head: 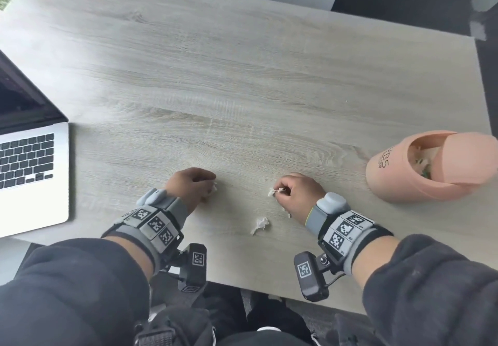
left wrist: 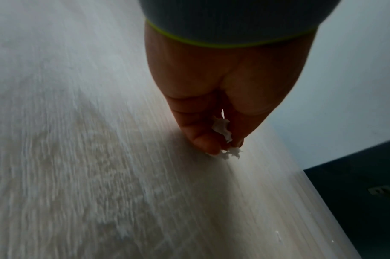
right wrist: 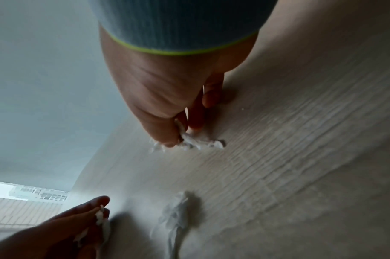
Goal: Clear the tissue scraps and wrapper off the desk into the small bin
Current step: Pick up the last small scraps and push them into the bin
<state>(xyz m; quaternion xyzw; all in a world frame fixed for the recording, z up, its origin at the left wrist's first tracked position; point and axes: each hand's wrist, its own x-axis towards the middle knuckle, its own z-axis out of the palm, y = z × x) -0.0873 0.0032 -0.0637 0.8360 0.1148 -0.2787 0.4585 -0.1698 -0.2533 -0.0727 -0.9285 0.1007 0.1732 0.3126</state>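
Note:
Both hands are low on the pale wood desk (head: 242,76) near its front edge. My left hand (head: 198,185) is curled and pinches white tissue scraps (left wrist: 222,129) between thumb and fingers. My right hand (head: 291,192) pinches another tissue scrap (head: 275,191) against the desk, seen up close as a white shred (right wrist: 196,142). One loose crumpled scrap (head: 260,224) lies between the two hands, nearer me; in the right wrist view that scrap (right wrist: 176,215) lies below the hand. The pink small bin (head: 420,173) stands at the right with its swing lid tilted and scraps inside.
An open laptop (head: 29,162) sits at the desk's left edge. The desk's right edge drops to dark floor (head: 487,76) just beyond the bin. My lap and dark sleeves (head: 80,291) fill the bottom of the head view.

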